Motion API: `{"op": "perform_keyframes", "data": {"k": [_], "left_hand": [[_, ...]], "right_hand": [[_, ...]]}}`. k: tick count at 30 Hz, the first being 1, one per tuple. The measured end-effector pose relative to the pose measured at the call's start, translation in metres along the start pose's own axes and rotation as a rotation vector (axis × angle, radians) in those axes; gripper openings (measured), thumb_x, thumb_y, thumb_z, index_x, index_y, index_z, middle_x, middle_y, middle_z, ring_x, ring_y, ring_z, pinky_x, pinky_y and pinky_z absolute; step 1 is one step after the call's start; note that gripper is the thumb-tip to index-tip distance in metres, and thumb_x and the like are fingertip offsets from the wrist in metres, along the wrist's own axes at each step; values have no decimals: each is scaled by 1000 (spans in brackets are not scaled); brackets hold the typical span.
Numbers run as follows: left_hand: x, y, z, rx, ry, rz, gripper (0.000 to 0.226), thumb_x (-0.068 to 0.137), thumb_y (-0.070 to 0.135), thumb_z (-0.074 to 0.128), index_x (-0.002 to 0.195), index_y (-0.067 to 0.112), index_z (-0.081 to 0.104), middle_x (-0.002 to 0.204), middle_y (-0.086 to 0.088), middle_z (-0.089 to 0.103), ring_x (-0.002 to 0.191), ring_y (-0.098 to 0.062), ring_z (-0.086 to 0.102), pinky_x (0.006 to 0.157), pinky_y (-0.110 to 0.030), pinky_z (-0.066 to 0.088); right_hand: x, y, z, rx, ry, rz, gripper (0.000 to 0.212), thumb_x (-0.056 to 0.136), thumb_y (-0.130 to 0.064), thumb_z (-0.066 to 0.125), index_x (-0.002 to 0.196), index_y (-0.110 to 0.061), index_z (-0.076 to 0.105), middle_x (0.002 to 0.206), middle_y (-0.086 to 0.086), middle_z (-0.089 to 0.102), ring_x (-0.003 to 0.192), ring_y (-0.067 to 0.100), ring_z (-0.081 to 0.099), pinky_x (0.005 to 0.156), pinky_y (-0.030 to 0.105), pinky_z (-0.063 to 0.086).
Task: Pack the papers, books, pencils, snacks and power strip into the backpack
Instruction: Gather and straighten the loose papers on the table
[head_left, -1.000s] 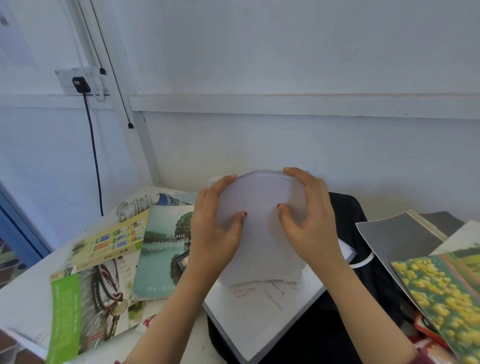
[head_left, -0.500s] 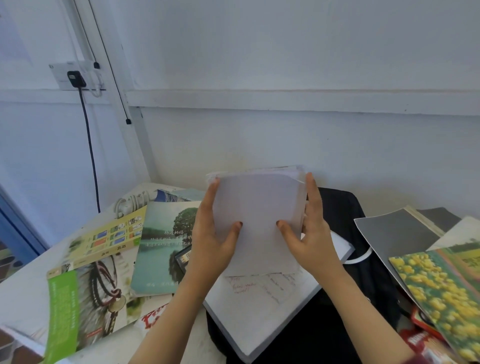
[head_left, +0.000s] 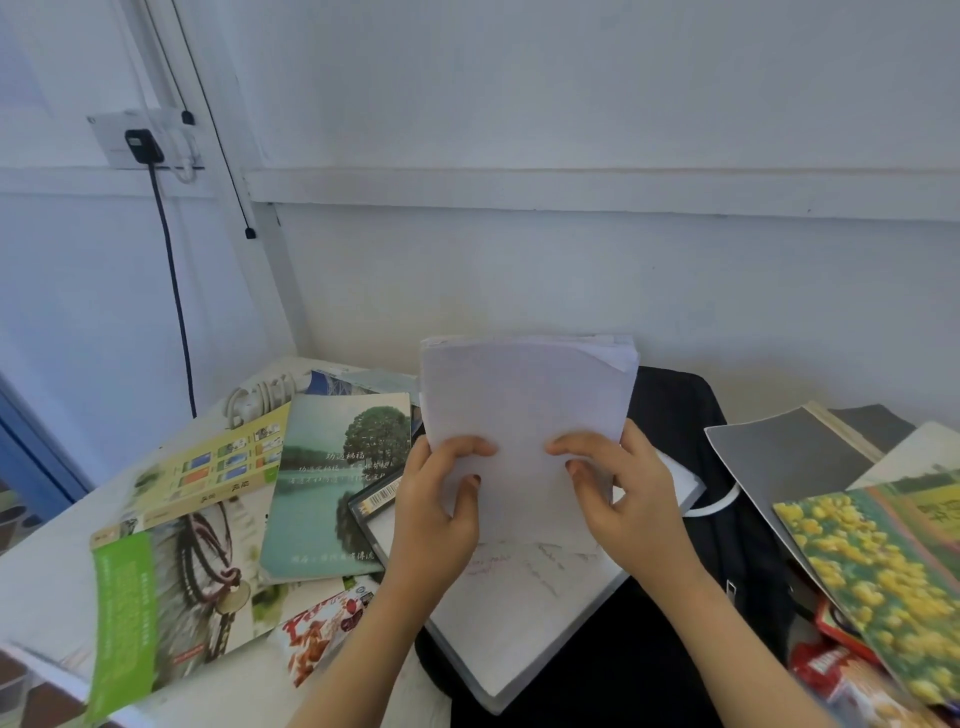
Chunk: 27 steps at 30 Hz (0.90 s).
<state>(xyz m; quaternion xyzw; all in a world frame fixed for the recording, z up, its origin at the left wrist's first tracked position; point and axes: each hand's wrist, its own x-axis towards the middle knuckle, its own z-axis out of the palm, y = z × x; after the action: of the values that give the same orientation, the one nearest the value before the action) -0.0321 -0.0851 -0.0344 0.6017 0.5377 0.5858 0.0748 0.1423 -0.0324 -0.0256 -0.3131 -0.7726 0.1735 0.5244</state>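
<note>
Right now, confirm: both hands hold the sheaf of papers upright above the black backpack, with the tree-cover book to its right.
One error: the head view shows the tree-cover book left of the sheaf of papers. The left hand and right hand do hold it upright above the black backpack.

a white table (head_left: 41, 582) bears scattered books (head_left: 332, 483), a snack packet (head_left: 317, 634), a power strip (head_left: 260, 392) and a black backpack (head_left: 675, 410).

Both bare forearms reach forward and up from the lower edge, converging. Left hand (head_left: 436, 514) grips the left edge of the paper sheaf (head_left: 524, 395), thumb on its near face. Right hand (head_left: 631, 499) grips the right edge likewise.
</note>
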Motion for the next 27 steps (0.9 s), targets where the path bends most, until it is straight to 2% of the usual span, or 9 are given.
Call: {"op": "perform_keyframes", "data": {"k": [3,5,7,9,12,16,22,24,27], "left_hand": [[-4,-3,-2,-39,-68,-75,43,75,-1,49,98,34,57,107,21,54,106,5,47,81,-8,41],[-4,-2,-4,-60,-120,-117,43,78,-5,48,100,31,58,109,24,55,109,5,48,86,-8,39],[-2,1,-8,-115,-149,-213,48,80,-13,48,99,29,61,110,22,58,109,5,50,90,-11,40],[2,7,-11,-220,-189,-367,50,81,-15,47,99,29,64,113,16,59,106,-3,54,88,-24,48],[5,14,-15,-410,-264,-577,49,83,-15,45,101,25,67,115,0,62,98,-22,61,81,-41,54],[2,21,-10,-517,-375,-674,45,86,-13,45,106,21,67,110,-4,65,87,-22,65,71,-35,56],[-12,26,6,-430,-515,-652,25,95,14,47,113,28,58,111,-2,62,88,-19,62,74,-34,55],[-16,29,11,-432,-524,-645,26,97,23,42,121,30,49,105,-5,60,84,-17,62,72,-37,56],[-21,26,16,-353,-552,-550,35,95,34,42,127,44,32,106,-4,59,86,-17,65,73,-29,55]], "right_hand": [[-6,1,-3,73,-112,112,37,82,-3,54,98,-35,66,103,-12,64,97,-1,57,72,4,41],[-8,0,-7,141,-183,205,43,85,2,54,98,-37,67,106,-19,66,89,-3,59,67,4,40],[-8,1,-11,231,-233,317,48,86,7,53,98,-37,69,110,-25,63,86,7,62,67,12,45],[-10,1,-16,363,-262,446,49,88,6,51,95,-38,72,111,-22,64,99,14,62,75,21,51],[-15,0,-23,589,-234,624,45,92,3,49,95,-35,73,116,-10,65,108,14,60,79,20,50],[-24,3,-32,678,-214,753,46,91,5,45,105,-30,71,122,0,64,108,21,62,83,30,52],[-39,8,-52,716,-9,913,49,89,8,41,105,-27,71,120,0,64,103,24,63,73,29,56],[-43,11,-63,713,92,930,47,90,7,41,106,-27,70,123,-1,61,107,24,60,71,26,56],[-48,13,-78,682,254,931,45,92,5,40,110,-26,67,127,-4,57,109,20,58,74,24,56]]}}
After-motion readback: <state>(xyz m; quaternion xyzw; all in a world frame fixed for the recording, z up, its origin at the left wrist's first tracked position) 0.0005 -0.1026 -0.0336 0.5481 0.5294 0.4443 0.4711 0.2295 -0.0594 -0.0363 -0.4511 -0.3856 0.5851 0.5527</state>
